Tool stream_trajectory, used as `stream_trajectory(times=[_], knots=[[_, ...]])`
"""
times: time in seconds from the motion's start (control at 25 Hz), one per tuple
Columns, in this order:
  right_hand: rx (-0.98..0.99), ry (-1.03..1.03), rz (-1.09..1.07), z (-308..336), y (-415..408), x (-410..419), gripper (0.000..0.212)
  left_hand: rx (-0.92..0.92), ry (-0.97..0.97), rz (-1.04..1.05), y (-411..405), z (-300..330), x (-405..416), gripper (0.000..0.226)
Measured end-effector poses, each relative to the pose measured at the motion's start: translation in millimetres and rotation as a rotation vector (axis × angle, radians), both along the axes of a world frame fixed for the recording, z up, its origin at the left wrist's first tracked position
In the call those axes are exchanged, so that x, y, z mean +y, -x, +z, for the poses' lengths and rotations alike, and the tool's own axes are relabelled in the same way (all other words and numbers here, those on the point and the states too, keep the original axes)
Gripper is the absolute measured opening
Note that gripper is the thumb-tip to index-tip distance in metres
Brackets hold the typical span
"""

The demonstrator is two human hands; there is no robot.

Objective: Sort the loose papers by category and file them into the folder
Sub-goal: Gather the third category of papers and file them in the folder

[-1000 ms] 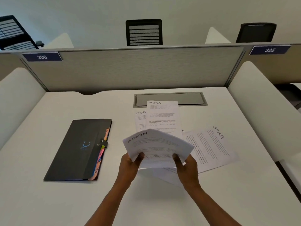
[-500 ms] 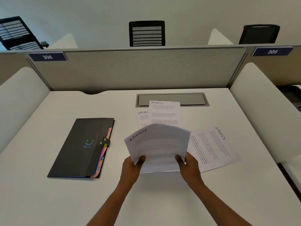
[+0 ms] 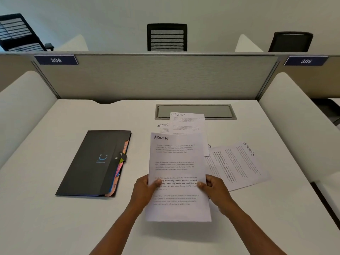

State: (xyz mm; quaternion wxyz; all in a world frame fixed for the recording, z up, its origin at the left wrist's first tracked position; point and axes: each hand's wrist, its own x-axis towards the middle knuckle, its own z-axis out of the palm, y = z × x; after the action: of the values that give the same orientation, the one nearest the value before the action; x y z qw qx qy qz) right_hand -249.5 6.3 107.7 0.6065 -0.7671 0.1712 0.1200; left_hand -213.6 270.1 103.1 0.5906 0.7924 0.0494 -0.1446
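Observation:
I hold a sheaf of white sheets headed ADMIN (image 3: 176,162) upright above the desk, facing me. My left hand (image 3: 145,190) grips its left edge and my right hand (image 3: 213,188) its right edge, thumbs on the front. Behind it lie loose sheets headed SPORTS: one (image 3: 186,122) by the cable hatch, one (image 3: 162,127) peeking out to its left, and one (image 3: 237,164) turned sideways on the right. The black folder (image 3: 92,162) lies closed on the left, coloured tabs showing along its right edge.
A white desk (image 3: 55,227) is bounded by a grey partition (image 3: 147,76) at the back and white side dividers (image 3: 22,100). A grey cable hatch (image 3: 217,111) is set into the desk's back. Black chairs stand beyond the partition.
The ADMIN sheets were bowed and tilted away; now they are straightened, turned upright and held flat facing me, with both hands further up their sides.

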Motion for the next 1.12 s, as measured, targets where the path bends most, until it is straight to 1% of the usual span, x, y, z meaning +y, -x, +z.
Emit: stream_trajectory(times=[0.16, 0.24, 0.36, 0.44, 0.48, 0.56, 0.64, 0.76, 0.84, 0.88, 0.96, 1.04, 1.12], knots=[[0.044, -0.053, 0.0, 1.7, 3.2, 15.7, 0.018, 0.064, -0.015, 0.03, -3.5, -6.5, 23.9, 0.014], [0.047, -0.067, -0.023, 1.6, 3.3, 23.7, 0.018, 0.039, -0.077, 0.097, -6.2, -14.3, 41.0, 0.012], [0.057, -0.083, -0.079, -3.6, 3.4, 33.8, 0.019, -0.134, -0.287, 0.328, -8.5, -17.1, 69.2, 0.016], [0.069, -0.108, -0.129, -8.8, 3.0, 42.7, 0.019, -0.266, -0.52, 0.422, -11.4, -14.9, 97.7, 0.02], [0.074, -0.115, -0.149, -10.7, 3.5, 47.4, 0.019, -0.293, -0.642, 0.432, -14.7, -15.0, 114.6, 0.025], [0.081, -0.119, -0.177, -13.3, 5.6, 57.0, 0.018, -0.212, -0.813, 0.376, -23.6, -19.9, 145.6, 0.038], [0.085, -0.126, -0.199, -16.3, 7.6, 67.2, 0.018, -0.083, -0.883, 0.252, -30.9, -26.7, 166.1, 0.048], [0.084, -0.128, -0.219, -22.1, 10.4, 81.1, 0.018, 0.031, -1.021, 0.093, -39.6, -36.4, 170.7, 0.065], [0.088, -0.122, -0.232, -26.3, 13.1, 89.2, 0.019, 0.096, -1.074, 0.065, -42.7, -43.0, 165.7, 0.077], [0.094, -0.118, -0.233, -27.5, 14.1, 92.2, 0.019, 0.115, -1.078, 0.064, -44.1, -45.4, 162.4, 0.079], [0.103, -0.11, -0.228, -30.2, 15.6, 96.2, 0.019, 0.108, -1.044, 0.073, -45.4, -46.1, 156.4, 0.077], [0.1, -0.104, -0.233, -30.7, 14.9, 99.1, 0.019, 0.052, -0.981, 0.076, -48.3, -40.1, 153.2, 0.071], [0.095, -0.107, -0.244, -30.4, 13.4, 100.9, 0.019, -0.019, -1.004, 0.019, -50.9, -32.3, 151.0, 0.072]])
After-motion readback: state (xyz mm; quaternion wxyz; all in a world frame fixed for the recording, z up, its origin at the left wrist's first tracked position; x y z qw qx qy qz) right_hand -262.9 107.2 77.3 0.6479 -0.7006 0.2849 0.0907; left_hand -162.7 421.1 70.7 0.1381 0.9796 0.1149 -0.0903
